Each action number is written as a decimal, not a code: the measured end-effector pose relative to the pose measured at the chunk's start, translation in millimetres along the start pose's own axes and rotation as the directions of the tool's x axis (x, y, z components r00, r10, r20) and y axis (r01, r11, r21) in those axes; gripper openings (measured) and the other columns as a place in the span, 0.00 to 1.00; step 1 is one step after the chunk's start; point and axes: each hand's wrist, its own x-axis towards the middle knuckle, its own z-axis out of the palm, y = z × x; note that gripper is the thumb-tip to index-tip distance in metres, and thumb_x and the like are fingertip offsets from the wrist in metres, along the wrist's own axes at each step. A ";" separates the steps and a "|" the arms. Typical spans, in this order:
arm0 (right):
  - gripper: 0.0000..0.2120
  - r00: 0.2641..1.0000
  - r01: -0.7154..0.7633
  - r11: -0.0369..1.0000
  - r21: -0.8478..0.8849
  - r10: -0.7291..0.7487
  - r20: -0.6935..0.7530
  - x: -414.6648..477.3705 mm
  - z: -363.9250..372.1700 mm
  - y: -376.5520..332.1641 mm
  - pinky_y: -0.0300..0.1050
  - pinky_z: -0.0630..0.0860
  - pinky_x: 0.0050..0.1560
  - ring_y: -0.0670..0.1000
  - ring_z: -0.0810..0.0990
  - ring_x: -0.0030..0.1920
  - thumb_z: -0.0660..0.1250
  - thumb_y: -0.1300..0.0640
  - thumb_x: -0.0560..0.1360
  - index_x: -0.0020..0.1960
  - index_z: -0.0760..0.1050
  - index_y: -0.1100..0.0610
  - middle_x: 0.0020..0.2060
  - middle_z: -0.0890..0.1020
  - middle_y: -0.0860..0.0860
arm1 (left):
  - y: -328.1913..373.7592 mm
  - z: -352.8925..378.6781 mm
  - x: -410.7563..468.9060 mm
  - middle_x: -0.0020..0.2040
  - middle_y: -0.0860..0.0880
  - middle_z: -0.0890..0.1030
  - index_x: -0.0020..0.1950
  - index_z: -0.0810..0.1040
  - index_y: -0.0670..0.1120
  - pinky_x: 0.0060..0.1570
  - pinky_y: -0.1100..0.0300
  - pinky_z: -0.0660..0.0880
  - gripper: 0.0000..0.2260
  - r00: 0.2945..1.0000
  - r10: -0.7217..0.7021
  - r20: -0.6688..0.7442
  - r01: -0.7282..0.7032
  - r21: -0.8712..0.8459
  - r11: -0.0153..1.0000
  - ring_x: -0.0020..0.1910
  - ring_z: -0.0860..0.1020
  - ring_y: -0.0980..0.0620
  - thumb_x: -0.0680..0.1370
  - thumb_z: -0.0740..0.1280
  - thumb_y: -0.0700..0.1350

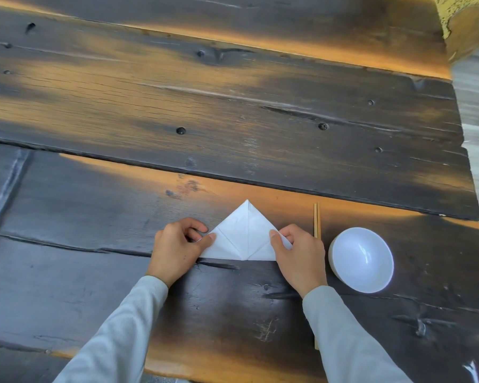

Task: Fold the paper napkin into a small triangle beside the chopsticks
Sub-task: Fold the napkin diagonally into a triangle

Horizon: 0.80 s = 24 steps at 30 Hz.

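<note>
A white paper napkin [244,234] lies on the dark wooden table [205,120], folded into a triangle with its tip pointing away from me and creases running across it. My left hand [179,248] pinches the napkin's left corner between thumb and fingers. My right hand [299,255] pinches the right corner and lifts it slightly. A pair of wooden chopsticks [316,221] lies just right of the napkin, pointing away from me; my right hand and sleeve cover its middle part.
A white bowl [361,259] stands right of the chopsticks, close to my right wrist. The table's right edge runs near the bowl, with pale floor beyond. A yellowish object [468,26] sits at the far right corner.
</note>
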 end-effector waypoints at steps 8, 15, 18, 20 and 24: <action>0.12 1.000 -0.005 1.000 -0.003 0.005 -0.002 1.3 3.4 2.2 0.32 0.66 0.33 0.45 0.77 0.33 0.65 0.45 0.79 0.38 0.75 0.47 0.31 0.78 0.41 | 1.7 0.2 0.4 0.32 0.52 0.82 0.39 0.81 0.51 0.37 0.77 0.67 0.08 1.000 -0.003 -0.008 0.003 0.019 1.000 0.32 0.78 0.58 0.70 0.79 0.49; 0.12 1.000 -0.020 1.000 -0.008 0.020 -0.001 2.9 5.3 2.8 0.32 0.66 0.33 0.46 0.77 0.34 0.65 0.44 0.79 0.39 0.75 0.47 0.31 0.78 0.41 | 4.3 1.0 2.0 0.33 0.51 0.83 0.38 0.80 0.51 0.37 0.74 0.67 0.08 1.000 -0.005 -0.010 0.006 0.056 0.998 0.36 0.80 0.54 0.70 0.78 0.49; 0.12 1.000 -0.025 1.000 -0.008 0.025 0.001 2.5 5.6 2.4 0.32 0.65 0.33 0.46 0.77 0.34 0.64 0.44 0.79 0.39 0.75 0.47 0.31 0.78 0.40 | 4.6 1.4 2.3 0.33 0.51 0.83 0.38 0.80 0.51 0.37 0.72 0.67 0.08 1.000 -0.014 -0.016 0.015 0.064 0.998 0.36 0.80 0.55 0.70 0.78 0.49; 0.12 1.000 -0.025 1.000 -0.011 0.025 0.002 2.3 5.3 1.8 0.31 0.64 0.33 0.45 0.76 0.33 0.64 0.44 0.79 0.39 0.75 0.47 0.31 0.77 0.41 | 5.1 1.8 2.2 0.33 0.52 0.83 0.38 0.80 0.52 0.36 0.72 0.67 0.08 1.000 -0.017 -0.021 0.018 0.067 0.998 0.36 0.80 0.56 0.70 0.78 0.49; 0.11 0.999 -0.033 0.999 -0.019 0.033 0.012 2.4 4.5 0.5 0.31 0.63 0.33 0.45 0.76 0.33 0.64 0.44 0.79 0.39 0.75 0.46 0.32 0.77 0.41 | 7.1 1.9 2.4 0.32 0.52 0.82 0.37 0.80 0.51 0.35 0.73 0.68 0.08 0.999 -0.028 -0.026 0.030 0.072 0.997 0.36 0.80 0.56 0.70 0.78 0.49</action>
